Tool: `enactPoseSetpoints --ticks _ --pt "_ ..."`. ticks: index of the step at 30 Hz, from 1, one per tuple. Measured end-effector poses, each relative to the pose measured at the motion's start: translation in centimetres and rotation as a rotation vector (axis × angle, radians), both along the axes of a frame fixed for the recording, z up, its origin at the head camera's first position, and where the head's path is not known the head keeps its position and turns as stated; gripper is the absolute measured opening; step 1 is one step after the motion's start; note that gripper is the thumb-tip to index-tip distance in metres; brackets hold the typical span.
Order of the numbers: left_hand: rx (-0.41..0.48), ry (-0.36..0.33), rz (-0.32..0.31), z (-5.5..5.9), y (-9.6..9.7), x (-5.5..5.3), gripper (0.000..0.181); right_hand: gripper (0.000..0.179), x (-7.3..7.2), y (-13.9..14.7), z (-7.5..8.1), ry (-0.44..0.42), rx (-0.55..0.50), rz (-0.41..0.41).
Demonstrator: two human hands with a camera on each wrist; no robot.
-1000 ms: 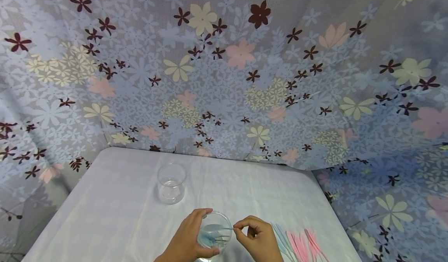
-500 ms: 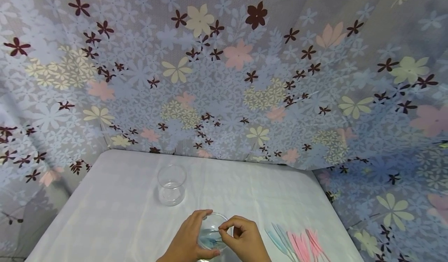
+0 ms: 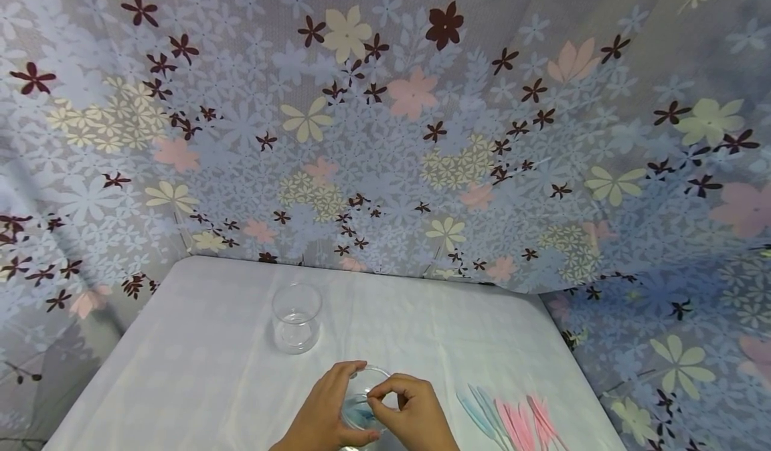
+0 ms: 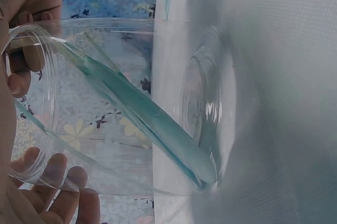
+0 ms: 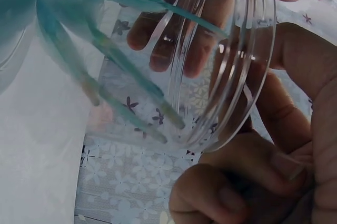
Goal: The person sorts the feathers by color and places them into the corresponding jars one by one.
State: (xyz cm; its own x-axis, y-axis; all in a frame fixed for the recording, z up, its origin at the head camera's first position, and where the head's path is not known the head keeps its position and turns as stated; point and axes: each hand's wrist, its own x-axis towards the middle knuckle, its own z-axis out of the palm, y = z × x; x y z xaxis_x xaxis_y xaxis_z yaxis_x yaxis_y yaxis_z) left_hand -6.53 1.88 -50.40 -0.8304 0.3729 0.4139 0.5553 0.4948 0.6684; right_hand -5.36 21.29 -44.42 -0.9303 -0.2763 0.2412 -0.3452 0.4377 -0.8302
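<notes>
Left grip [image 3: 325, 407] is curled round the clear jar [image 4: 126, 155] near its mouth; right grip [image 3: 415, 407] appears to pinch one thin blue stem [image 5: 195, 18] at the rim. Other blue pieces lean inside. From where I stand, the step looks like placement: steady the jar, guide the stem inside, release without disturbing its neighbours.

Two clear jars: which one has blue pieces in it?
The nearer jar, gripped by the left hand; blue pieces show through its wall. The other jar, farther back, stands untouched and shows none.
</notes>
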Motion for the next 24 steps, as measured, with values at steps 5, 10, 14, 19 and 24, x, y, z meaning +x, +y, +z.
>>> enactPoseSetpoints --ticks 5,10,14,19,24 --pt "-0.005 0.045 0.012 -0.11 0.04 -0.01 0.091 0.007 0.07 -0.09 0.01 0.014 0.018 0.011" --pt "-0.006 0.102 0.019 -0.29 0.06 -0.06 0.092 0.003 0.16 -0.19 0.07 0.022 0.051 0.014" --pt "-0.003 0.117 0.019 -0.44 0.09 -0.06 0.092 0.004 0.24 -0.29 -0.12 0.055 0.106 -0.008" --pt "-0.009 0.120 0.026 -0.50 0.07 -0.07 0.093 0.005 0.51 -0.50 -0.12 0.094 0.189 -0.030" --pt "-0.018 0.074 0.034 -0.29 0.02 0.03 0.093 0.007 0.87 -0.77 0.24 0.111 0.252 -0.033"
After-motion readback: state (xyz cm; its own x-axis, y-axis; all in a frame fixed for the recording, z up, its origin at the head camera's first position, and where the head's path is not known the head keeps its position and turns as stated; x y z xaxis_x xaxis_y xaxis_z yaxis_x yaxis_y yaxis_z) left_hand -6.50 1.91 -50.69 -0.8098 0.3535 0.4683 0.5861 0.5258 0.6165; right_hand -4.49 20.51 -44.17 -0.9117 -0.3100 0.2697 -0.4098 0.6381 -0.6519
